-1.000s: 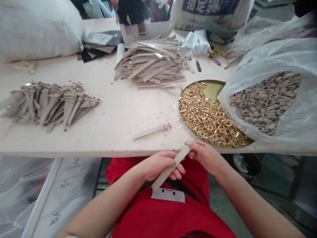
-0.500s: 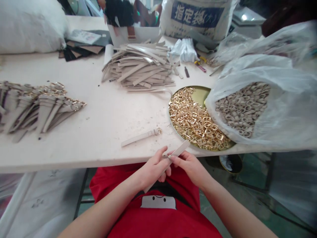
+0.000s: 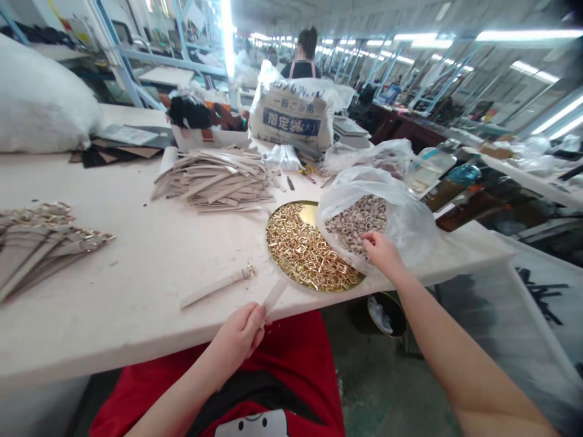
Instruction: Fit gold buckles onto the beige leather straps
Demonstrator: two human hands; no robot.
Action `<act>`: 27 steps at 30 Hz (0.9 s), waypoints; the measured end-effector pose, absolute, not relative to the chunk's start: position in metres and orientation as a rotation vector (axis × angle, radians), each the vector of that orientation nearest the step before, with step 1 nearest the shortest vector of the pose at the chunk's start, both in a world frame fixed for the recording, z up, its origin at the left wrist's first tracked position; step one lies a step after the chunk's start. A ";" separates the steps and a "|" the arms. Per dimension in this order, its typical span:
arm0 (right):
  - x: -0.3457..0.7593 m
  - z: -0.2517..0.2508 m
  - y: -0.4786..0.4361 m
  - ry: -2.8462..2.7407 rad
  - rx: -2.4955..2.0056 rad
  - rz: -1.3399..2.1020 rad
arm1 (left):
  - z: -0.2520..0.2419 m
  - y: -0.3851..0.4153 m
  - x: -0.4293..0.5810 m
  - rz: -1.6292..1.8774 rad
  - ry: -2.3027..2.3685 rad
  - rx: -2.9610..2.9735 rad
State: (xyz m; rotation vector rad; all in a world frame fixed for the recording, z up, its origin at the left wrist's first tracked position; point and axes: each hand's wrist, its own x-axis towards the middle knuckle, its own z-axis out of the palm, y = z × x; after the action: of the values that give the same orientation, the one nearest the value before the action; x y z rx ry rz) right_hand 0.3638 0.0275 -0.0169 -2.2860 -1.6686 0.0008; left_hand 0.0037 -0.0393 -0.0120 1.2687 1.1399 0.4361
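Note:
My left hand (image 3: 243, 329) is closed around a pale grey strap (image 3: 274, 295), whose flat end points up and to the right over the table edge. At the mouth of a clear plastic bag (image 3: 412, 227), my right hand (image 3: 381, 252) has its fingertips pinched together among small grey strap loops (image 3: 359, 215). Whether a loop is between those fingertips I cannot make out. Beside the bag lies a round golden tray (image 3: 310, 212) heaped with gold-coloured buckles (image 3: 310, 249). One strap with a buckle on its end (image 3: 218, 285) rests on the table left of the tray.
A pile of loose straps (image 3: 218, 179) lies at the back of the white table (image 3: 136, 267). Buckled straps (image 3: 40, 255) are stacked at the left. Behind stand a printed white sack (image 3: 291, 115) and bottles (image 3: 455, 182). A person (image 3: 306, 54) is in the background.
My right hand has left the strap and moved right to the bag of loops. The left hand keeps hold of the strap. The view has tilted up and turned right.

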 end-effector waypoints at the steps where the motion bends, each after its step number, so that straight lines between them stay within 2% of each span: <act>1: 0.374 -0.018 0.033 -1.712 -2.311 -0.002 | -0.011 -0.041 0.005 0.456 1.144 1.259; 9: 0.350 -0.017 0.046 -1.898 -2.320 -0.067 | -0.011 -0.050 0.007 0.474 1.166 1.213; 13: 0.317 -0.006 0.034 -1.937 -2.138 -0.216 | -0.015 -0.049 0.012 0.453 1.148 1.192; 16: 0.292 -0.011 0.023 -2.207 -1.953 -0.057 | -0.016 -0.047 0.017 0.467 1.128 1.175; 19: 0.272 -0.025 0.017 -2.326 -1.979 0.074 | -0.017 -0.046 0.020 0.461 1.114 1.158; 27: 0.243 -0.035 0.018 -2.443 -1.958 -0.182 | -0.022 -0.043 0.014 0.384 1.089 1.202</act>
State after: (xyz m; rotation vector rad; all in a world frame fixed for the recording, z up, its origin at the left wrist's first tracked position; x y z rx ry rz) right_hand 0.2434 0.0184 -0.0346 -1.9575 -2.4426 -0.1817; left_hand 0.0138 -0.0434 -0.0216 1.2020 1.0890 0.3838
